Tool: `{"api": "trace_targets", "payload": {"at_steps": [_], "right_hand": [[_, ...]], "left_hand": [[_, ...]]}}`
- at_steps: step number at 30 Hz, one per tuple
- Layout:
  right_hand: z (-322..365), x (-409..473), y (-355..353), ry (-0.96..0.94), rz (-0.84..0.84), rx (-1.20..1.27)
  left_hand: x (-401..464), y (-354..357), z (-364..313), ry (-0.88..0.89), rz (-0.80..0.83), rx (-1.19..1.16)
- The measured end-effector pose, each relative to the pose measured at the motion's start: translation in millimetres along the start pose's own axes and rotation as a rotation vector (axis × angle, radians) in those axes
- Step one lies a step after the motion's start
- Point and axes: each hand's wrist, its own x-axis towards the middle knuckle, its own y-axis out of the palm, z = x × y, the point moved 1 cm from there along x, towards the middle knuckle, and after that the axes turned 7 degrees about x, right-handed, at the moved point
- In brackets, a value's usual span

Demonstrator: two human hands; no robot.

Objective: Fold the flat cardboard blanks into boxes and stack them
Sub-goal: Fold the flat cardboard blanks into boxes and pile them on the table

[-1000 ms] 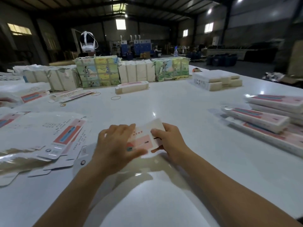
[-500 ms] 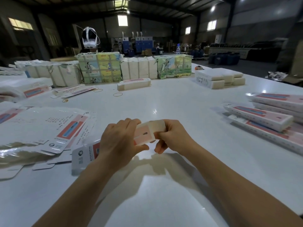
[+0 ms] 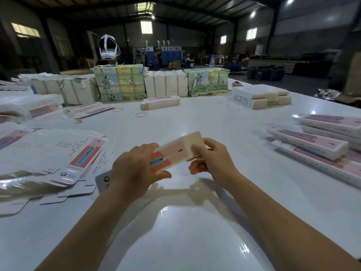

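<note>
Both hands on one carton, held above the table at centre. Left hand grips the near end, thumb underneath; right hand pinches the far end, fingertips at the end flap. Body looks squared up already, so this reads as end-closing. Next: tuck the far flap fully, check the near end, then carry it to the finished boxes at 3 o'clock. Flat blanks lie fanned at 9 o'clock. Bundled packs at 12. No open containers visible; whether the carton holds anything can't be told.
</note>
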Motion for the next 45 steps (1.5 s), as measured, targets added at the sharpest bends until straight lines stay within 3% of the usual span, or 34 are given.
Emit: {"api": "trace_targets", "payload": {"at_steps": [3, 5, 19, 24, 28, 35, 40, 42, 45], "right_hand": [[-1, -2, 1, -0.166, -0.231, 0.025], [-1, -7, 4, -0.296, -0.289, -0.047], [-10, -21, 29, -0.478, -0.121, -0.328], [-7, -19, 26, -0.390, -0.041, -0.438], [-4, -20, 26, -0.478, -0.103, -0.449], [-6, -18, 29, -0.431, -0.123, -0.423], [2, -16, 24, -0.562, -0.300, -0.705], [1, -8, 16, -0.382, -0.278, -0.574], [2, -6, 15, 0.145, -0.053, 0.215]], "left_hand": [[1, -1, 8, -0.085, -0.029, -0.023], [1, 0, 12, -0.128, -0.016, -0.051], [-1, 6, 6, -0.054, 0.019, -0.104], [-1, 7, 5, -0.014, 0.063, -0.075], [-2, 6, 3, -0.027, 0.043, -0.114], [-1, 6, -9, -0.056, 0.009, -0.102], [-1, 6, -6, -0.098, 0.017, -0.121], [-2, 6, -5, -0.083, 0.022, -0.114], [-3, 6, -7, -0.063, 0.033, -0.108]]}}
